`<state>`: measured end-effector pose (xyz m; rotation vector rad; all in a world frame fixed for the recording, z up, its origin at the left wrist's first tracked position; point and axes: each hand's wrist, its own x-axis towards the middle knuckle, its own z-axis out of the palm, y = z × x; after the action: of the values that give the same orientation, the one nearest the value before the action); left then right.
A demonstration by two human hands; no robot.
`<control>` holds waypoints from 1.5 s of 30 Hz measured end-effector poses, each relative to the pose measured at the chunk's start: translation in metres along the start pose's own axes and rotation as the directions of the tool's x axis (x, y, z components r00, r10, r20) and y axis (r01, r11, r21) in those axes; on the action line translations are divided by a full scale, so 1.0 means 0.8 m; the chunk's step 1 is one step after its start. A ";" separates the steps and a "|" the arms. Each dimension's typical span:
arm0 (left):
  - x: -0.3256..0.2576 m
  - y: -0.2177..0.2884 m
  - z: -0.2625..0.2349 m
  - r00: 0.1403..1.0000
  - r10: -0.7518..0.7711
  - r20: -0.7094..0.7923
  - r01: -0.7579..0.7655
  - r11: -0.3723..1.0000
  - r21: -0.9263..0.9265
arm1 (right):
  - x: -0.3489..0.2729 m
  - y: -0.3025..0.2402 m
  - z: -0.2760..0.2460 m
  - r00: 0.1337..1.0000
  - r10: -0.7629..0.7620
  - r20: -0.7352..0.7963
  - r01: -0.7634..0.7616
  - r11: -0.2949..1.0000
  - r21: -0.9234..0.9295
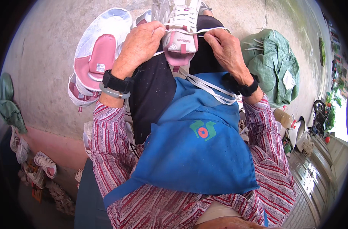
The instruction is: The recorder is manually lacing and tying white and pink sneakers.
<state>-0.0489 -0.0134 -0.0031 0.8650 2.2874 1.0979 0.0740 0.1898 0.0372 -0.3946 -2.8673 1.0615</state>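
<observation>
A white and pink sneaker point(182, 41) rests between my knees, its heel toward me and its white laces threaded through the eyelets. To its left, my left hand point(146, 40) is closed in a pinch on a lace near the shoe's collar. My right hand point(224, 46) pinches a lace on the other side, and the lace runs taut across the tongue. Several loose white shoelaces point(214, 88) lie over the blue apron point(193, 152) on my lap.
White and pink shoes point(101, 45) are piled on the concrete floor point(48, 76) at the left. A green sack point(271, 65) stands at the right. More sneakers point(46, 165) are at the lower left, beside a pink ledge point(59, 147).
</observation>
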 end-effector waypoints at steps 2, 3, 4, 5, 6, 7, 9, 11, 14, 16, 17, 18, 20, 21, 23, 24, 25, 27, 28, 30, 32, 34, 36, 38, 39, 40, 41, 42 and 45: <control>0.002 0.006 -0.010 0.982 0.186 -0.008 -0.185 0.979 0.085 | 0.007 0.003 0.005 0.999 -0.040 -0.001 0.040 0.998 0.046; 0.001 0.006 -0.011 0.981 0.196 0.012 -0.196 0.977 0.089 | 0.011 0.001 0.004 0.998 -0.030 0.046 0.027 0.997 0.069; 0.001 0.008 -0.011 0.992 0.123 0.003 -0.123 0.992 0.012 | 0.012 0.000 0.004 0.998 -0.026 0.055 0.023 0.998 0.054; 0.000 0.010 -0.012 0.999 0.039 0.001 -0.039 0.997 -0.062 | 0.014 0.002 0.007 0.999 -0.010 0.045 0.007 0.998 0.066; -0.001 0.015 -0.014 0.976 -0.206 0.065 0.215 0.958 -0.190 | 0.017 0.004 0.008 0.997 -0.039 0.073 0.035 0.998 0.055; -0.004 0.020 -0.016 0.976 -0.203 0.079 0.213 0.961 -0.173 | 0.018 0.004 0.009 0.993 -0.068 0.100 0.064 0.997 0.044; -0.009 0.028 -0.016 0.934 -0.356 0.030 0.346 0.880 -0.326 | 0.020 0.006 0.013 0.994 -0.062 0.086 0.055 0.995 0.081; -0.011 0.026 -0.010 0.930 -0.368 0.001 0.355 0.894 -0.274 | 0.024 0.012 0.016 0.986 -0.142 0.088 0.135 0.987 0.085; -0.024 0.023 0.007 0.956 -0.082 -0.282 0.083 0.996 -0.006 | 0.024 0.015 0.023 0.983 -0.167 0.075 0.157 0.981 0.116; -0.029 0.026 0.010 0.958 0.033 -0.285 0.034 0.974 0.225 | 0.026 0.018 0.029 0.976 -0.200 0.087 0.191 0.976 0.102; -0.033 0.031 0.010 0.953 0.144 -0.266 -0.016 0.902 0.432 | 0.026 0.016 0.033 0.978 -0.194 0.078 0.185 0.977 0.109; -0.037 0.042 0.011 0.975 0.090 -0.204 0.005 0.907 0.422 | 0.028 0.012 0.036 0.976 -0.209 0.061 0.205 0.977 0.055; -0.037 0.047 0.014 0.976 0.101 -0.195 0.004 0.880 0.474 | 0.028 0.008 0.038 0.973 -0.227 0.042 0.226 0.974 0.006; -0.037 0.049 0.014 0.975 0.107 -0.193 0.009 0.855 0.518 | 0.027 0.006 0.038 0.980 -0.198 0.036 0.197 0.980 0.031; -0.035 0.048 0.006 0.981 0.091 -0.173 0.025 0.821 0.570 | 0.021 -0.007 0.039 0.982 -0.183 0.037 0.180 0.981 0.076; -0.033 0.048 0.004 0.994 0.029 -0.109 0.044 0.787 0.615 | 0.011 -0.020 0.030 0.978 -0.201 -0.054 0.199 0.979 -0.041; -0.032 0.048 0.002 0.998 -0.036 -0.048 0.059 0.751 0.657 | 0.003 -0.030 0.024 0.963 -0.228 -0.143 0.205 0.966 -0.159; -0.025 0.041 0.007 0.998 0.025 -0.056 0.018 0.753 0.658 | -0.004 -0.031 0.026 0.955 -0.266 -0.133 0.229 0.943 -0.242; -0.023 0.036 0.010 0.992 0.087 -0.090 -0.010 0.773 0.635 | -0.008 -0.027 0.031 0.933 -0.328 -0.148 0.260 0.899 -0.354; -0.021 0.030 0.016 0.980 0.154 -0.125 -0.047 0.793 0.607 | -0.016 -0.033 0.031 0.954 -0.295 -0.059 0.223 0.823 -0.522; -0.022 0.023 0.018 0.970 0.151 -0.188 -0.026 0.840 0.542 | -0.014 -0.033 0.038 0.949 -0.303 -0.081 0.213 0.812 -0.544; -0.020 0.014 0.020 0.962 0.166 -0.218 -0.020 0.837 0.546 | -0.012 -0.023 0.052 0.947 -0.309 -0.091 0.209 0.803 -0.558; -0.019 0.019 0.021 0.918 0.208 -0.337 0.005 0.844 0.537 | -0.006 -0.018 0.057 0.926 -0.359 -0.115 0.206 0.737 -0.644; -0.022 0.023 0.018 0.919 0.162 -0.360 0.036 0.875 0.483 | -0.003 -0.016 0.057 0.919 -0.362 -0.155 0.188 0.749 -0.635; -0.024 0.024 0.017 0.920 0.110 -0.376 0.068 0.900 0.430 | -0.002 -0.017 0.056 0.913 -0.360 -0.193 0.170 0.766 -0.620; -0.022 0.022 0.018 0.918 0.110 -0.381 0.069 0.902 0.427 | -0.001 -0.017 0.056 0.911 -0.364 -0.191 0.174 0.763 -0.623; -0.018 0.020 0.019 0.914 0.142 -0.380 0.046 0.894 0.445 | 0.001 -0.017 0.054 0.907 -0.371 -0.198 0.171 0.756 -0.632; -0.015 0.018 0.019 0.910 0.173 -0.377 0.023 0.886 0.464 | 0.002 -0.017 0.052 0.904 -0.377 -0.205 0.168 0.750 -0.640; -0.010 0.015 0.019 0.921 0.171 -0.349 0.032 0.862 0.506 | 0.008 -0.013 0.054 0.901 -0.398 -0.170 0.207 0.742 -0.638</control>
<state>-0.0294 -0.0049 -0.0012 0.9982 2.9766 0.7436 0.0598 0.1565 0.0110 -0.0737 -2.7754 -0.0117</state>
